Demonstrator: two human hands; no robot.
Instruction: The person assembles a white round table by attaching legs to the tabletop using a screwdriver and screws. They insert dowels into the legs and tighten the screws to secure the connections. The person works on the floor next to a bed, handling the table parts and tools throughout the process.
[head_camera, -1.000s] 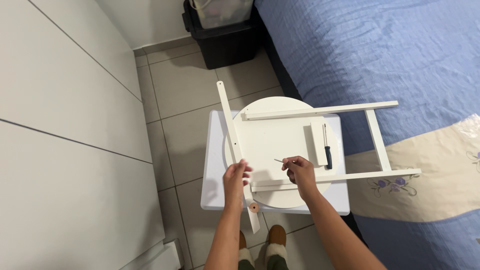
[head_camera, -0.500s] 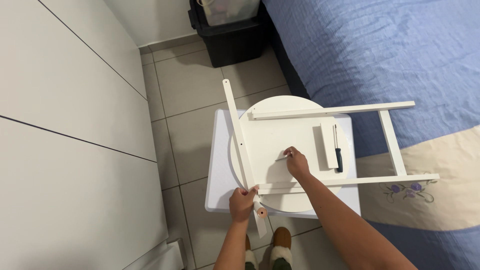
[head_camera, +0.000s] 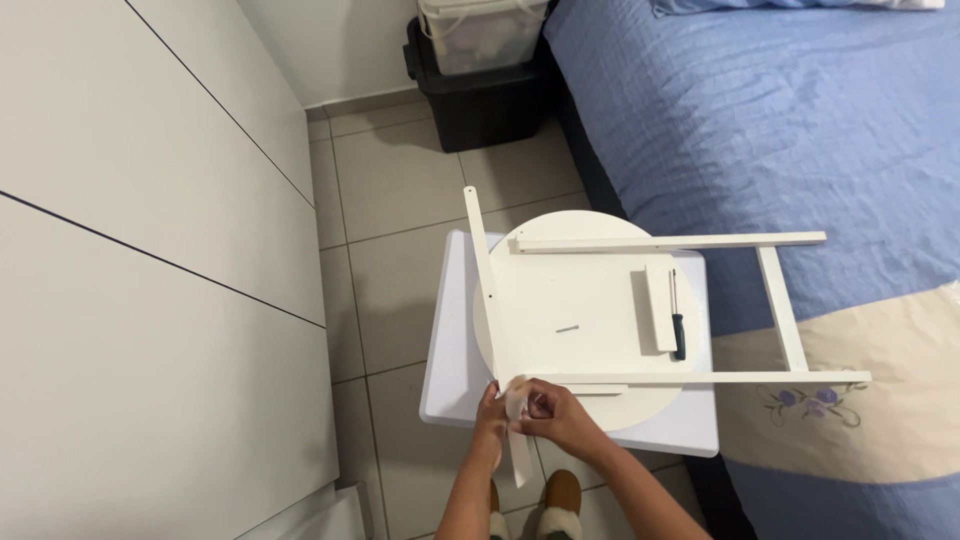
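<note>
Both hands meet at the near end of the long white slat (head_camera: 487, 290), which lies along the left side of the round white panel (head_camera: 590, 320) on the small white table (head_camera: 450, 380). Left hand (head_camera: 492, 415) is closed around the slat end; right hand (head_camera: 555, 415) has its fingers pinched together at the same spot, where the slat meets the ladder-like frame (head_camera: 780, 310), on something too small for us to tell. We judge the slat light, stiff and smooth-painted, so a bit slippery. We judge it best gripped near the joint, not at the far tip, since the length would lever. The frame juts out over the blue bed (head_camera: 760, 120). Loose on the panel: a small screw (head_camera: 567, 328), a short white block (head_camera: 660, 308) and a screwdriver (head_camera: 678, 318).
</note>
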